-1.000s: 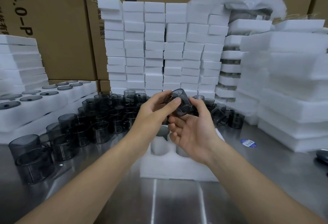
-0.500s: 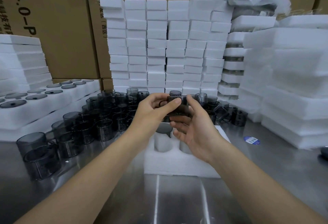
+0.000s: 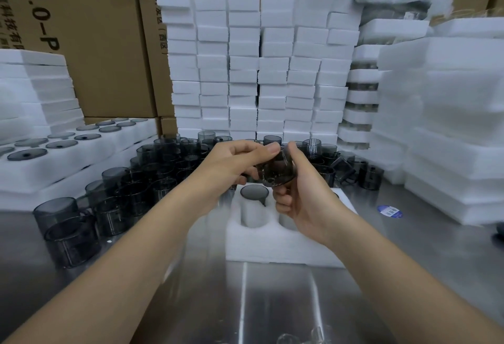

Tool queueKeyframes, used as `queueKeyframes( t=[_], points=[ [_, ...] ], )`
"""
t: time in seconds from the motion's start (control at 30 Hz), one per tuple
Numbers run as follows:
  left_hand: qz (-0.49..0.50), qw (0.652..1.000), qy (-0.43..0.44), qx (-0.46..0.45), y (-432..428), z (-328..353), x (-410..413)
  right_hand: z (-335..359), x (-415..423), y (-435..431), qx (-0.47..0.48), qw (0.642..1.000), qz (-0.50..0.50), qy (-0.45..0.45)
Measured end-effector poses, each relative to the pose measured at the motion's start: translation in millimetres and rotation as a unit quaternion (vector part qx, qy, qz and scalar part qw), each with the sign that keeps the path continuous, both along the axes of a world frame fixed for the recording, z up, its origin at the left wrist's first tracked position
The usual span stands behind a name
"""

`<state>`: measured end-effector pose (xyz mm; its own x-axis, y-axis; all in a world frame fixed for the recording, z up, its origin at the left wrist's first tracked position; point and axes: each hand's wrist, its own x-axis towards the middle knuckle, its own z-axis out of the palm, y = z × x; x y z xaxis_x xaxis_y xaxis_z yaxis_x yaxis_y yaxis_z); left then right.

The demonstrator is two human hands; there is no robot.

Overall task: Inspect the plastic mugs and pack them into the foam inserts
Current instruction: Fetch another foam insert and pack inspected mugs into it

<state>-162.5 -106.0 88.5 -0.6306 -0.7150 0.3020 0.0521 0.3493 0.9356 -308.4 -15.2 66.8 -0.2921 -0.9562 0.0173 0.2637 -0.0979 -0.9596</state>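
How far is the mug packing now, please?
Done: the left foam trays look filled, and one packed mug sits in the front foam insert. In hand: left hand and right hand hold a second mug over it. Left: many loose mugs on the table.

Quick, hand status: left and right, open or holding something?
Left hand: pinches the dark mug.
Right hand: grips the same mug, above the foam insert.
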Motion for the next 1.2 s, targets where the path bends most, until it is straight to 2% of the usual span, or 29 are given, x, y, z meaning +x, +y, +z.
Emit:
queueKeyframes(
  t=[0.2,0.27,0.37,0.47,0.6,0.73,0.83,0.9,0.97,1.07,1.13,1.2],
  points=[
    [0.046,0.999,0.009,0.006,-0.4,0.0,0.0,2.3,-1.8,-2.4,-0.02,0.985,-0.111,0.13],
    [0.041,0.999,0.004,0.011,0.0,0.7,0.4,3.0,-5.9,0.5,-0.048,0.977,-0.111,0.178],
    [0.051,0.998,-0.018,0.029,2.8,0.5,-0.9,2.2,-9.8,6.9,-0.092,0.962,-0.055,0.25],
    [0.063,0.995,-0.062,0.035,4.5,-0.6,-3.6,0.4,-12.3,4.8,-0.092,0.967,-0.061,0.229],
    [0.016,0.996,-0.088,0.021,6.8,0.7,-3.9,-1.9,-14.9,1.6,-0.083,0.969,-0.11,0.206],
    [0.042,0.995,-0.069,-0.058,8.3,-1.8,-5.8,-6.3,-15.8,1.0,-0.071,0.972,-0.091,0.204],
    [0.16,0.976,-0.047,-0.138,17.5,-15.7,-23.1,-9.9,-13.8,-1.8,-0.07,0.947,-0.168,0.264],
    [0.206,0.957,-0.069,-0.194,25.5,-26.9,-35.9,-11.2,-14.7,-2.7,-0.072,0.932,-0.197,0.297],
    [0.174,0.969,-0.065,-0.162,26.4,-25.9,-37.9,-11.5,-17.4,-3.2,-0.062,0.925,-0.207,0.314],
    [0.011,0.994,-0.069,-0.083,17.2,-15.1,-25.6,-12.3,-21.3,-4.6,-0.036,0.909,-0.21,0.358],
    [-0.06,0.989,-0.1,-0.093,15.4,-15.6,-21.2,-13.3,-19.9,-3.8,-0.026,0.9,-0.208,0.381],
    [-0.051,0.987,-0.097,-0.12,18.1,-20.3,-24.0,-15.3,-19.4,-3.0,-0.023,0.899,-0.211,0.382]
  ],
)
